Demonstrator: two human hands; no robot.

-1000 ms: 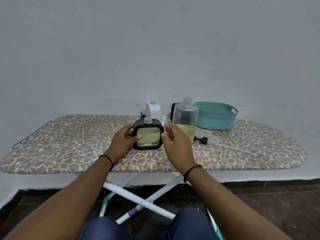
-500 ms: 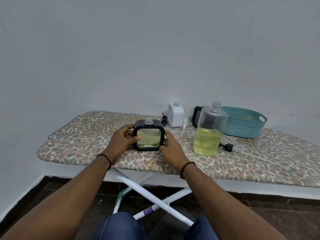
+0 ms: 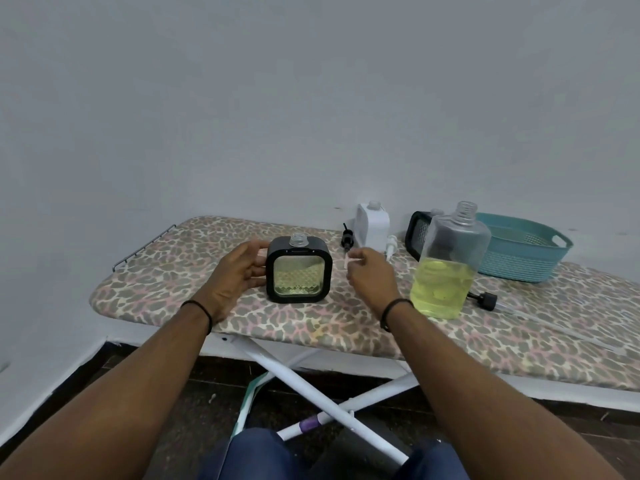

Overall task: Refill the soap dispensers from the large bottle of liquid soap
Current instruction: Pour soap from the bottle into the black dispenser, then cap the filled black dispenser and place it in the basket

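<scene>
A black square dispenser (image 3: 299, 270) with a clear window and an open neck stands on the ironing board (image 3: 173, 282). A little yellow soap shows inside it. My left hand (image 3: 239, 271) grips its left side, thumb on the top corner. Just right of it, my right hand (image 3: 370, 277) pinches the thin dip tube of a black pump (image 3: 346, 237) lying on the board. The large clear bottle (image 3: 446, 271), uncapped and about half full of yellow soap, stands right of my right wrist.
A white dispenser (image 3: 373, 225) and a white pump (image 3: 390, 245) sit near the wall. Another black dispenser (image 3: 417, 233) stands behind the large bottle, beside a teal basket (image 3: 519, 251). A black cap with a tube (image 3: 485, 300) lies right of the bottle.
My right hand has let go of the black dispenser's right side and moved right and back to the pump tube. My left hand stays on the dispenser.
</scene>
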